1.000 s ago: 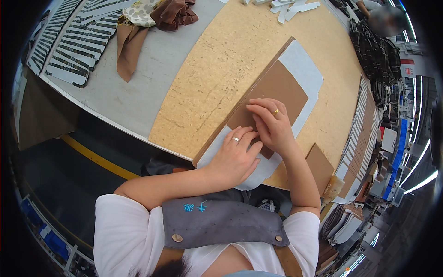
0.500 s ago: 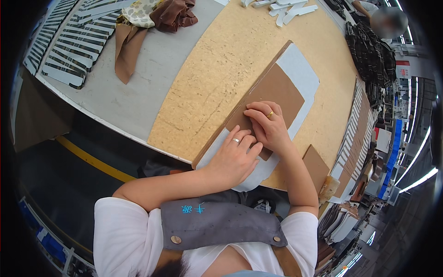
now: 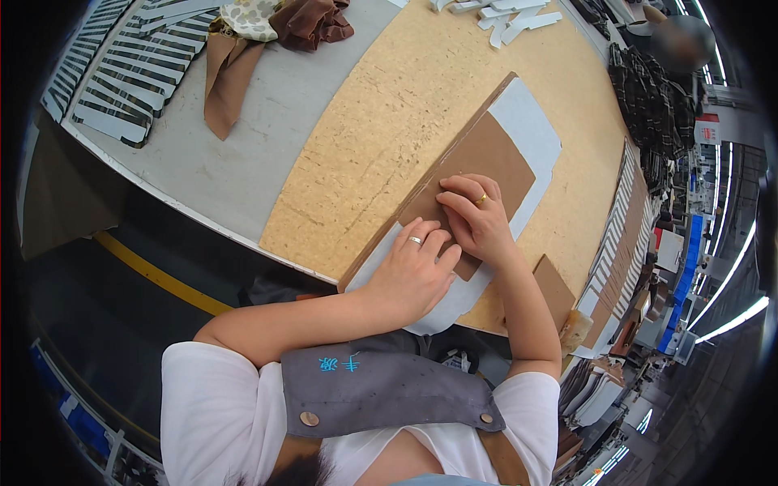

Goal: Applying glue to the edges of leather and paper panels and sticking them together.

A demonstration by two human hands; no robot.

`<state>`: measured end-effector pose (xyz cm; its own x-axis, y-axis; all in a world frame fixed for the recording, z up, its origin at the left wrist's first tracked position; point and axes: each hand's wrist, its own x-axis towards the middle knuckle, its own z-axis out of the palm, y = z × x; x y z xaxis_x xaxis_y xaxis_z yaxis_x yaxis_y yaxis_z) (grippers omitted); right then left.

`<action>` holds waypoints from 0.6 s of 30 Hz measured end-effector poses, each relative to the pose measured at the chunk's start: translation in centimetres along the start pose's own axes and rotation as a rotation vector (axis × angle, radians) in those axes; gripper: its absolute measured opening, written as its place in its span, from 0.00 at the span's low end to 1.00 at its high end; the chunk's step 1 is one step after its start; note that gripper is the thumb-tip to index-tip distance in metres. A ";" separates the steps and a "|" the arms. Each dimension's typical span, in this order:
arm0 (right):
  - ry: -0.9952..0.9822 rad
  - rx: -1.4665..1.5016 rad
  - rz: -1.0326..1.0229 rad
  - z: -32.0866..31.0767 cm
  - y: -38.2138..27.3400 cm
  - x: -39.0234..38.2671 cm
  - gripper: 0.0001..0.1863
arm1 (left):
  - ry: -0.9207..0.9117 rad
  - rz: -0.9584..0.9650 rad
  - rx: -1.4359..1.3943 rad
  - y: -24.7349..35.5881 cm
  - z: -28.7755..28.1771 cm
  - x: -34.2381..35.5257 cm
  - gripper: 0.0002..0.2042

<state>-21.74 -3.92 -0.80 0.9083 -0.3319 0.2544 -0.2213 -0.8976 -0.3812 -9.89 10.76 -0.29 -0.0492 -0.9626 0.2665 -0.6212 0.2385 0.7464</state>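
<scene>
A flat brown sheet (image 3: 494,166) lies over a longer white panel (image 3: 525,109), which slants across the table in front of me and has a brown long edge on its left. My left hand (image 3: 412,271) rests on the near part, fingers apart and slightly bent, fingertips on the brown sheet. Just beyond it my right hand (image 3: 476,217) is curled with its fingertips drawn together by the sheet's left edge. Whatever sits between those fingertips is too small or hidden to make out.
Striped strips (image 3: 130,81) and crumpled brown cloth (image 3: 312,23) lie at the far left. White strips (image 3: 515,16) sit at the back. On the right are a small brown panel (image 3: 553,292), a row of strips (image 3: 612,251) and dark plaid cloth (image 3: 652,105). Another person stands at the far right.
My right hand has shifted slightly to the right along the brown sheet. The fingers of my left hand have moved a little; the panel stays in place.
</scene>
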 end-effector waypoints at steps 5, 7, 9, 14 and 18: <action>0.016 -0.007 0.012 -0.6 -0.3 0.2 0.13 | -0.029 -0.011 -0.002 0.3 0.1 0.2 0.18; 0.035 0.002 0.033 -0.7 -0.7 0.6 0.14 | -0.017 0.001 0.011 0.2 0.1 0.2 0.18; 0.052 -0.011 -0.001 -0.9 -1.0 1.1 0.14 | -0.030 -0.009 0.001 0.2 -0.1 0.2 0.18; 0.004 -0.019 -0.015 -0.5 -0.5 0.6 0.14 | -0.027 0.006 -0.006 0.2 -0.1 0.2 0.18; 0.020 -0.018 0.027 -0.8 -0.1 1.1 0.14 | -0.033 0.004 0.010 0.1 -0.3 0.1 0.18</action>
<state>-20.98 -4.41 0.26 0.8948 -0.3618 0.2616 -0.2523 -0.8932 -0.3722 -9.76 10.69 0.03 -0.0771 -0.9654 0.2493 -0.6289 0.2411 0.7391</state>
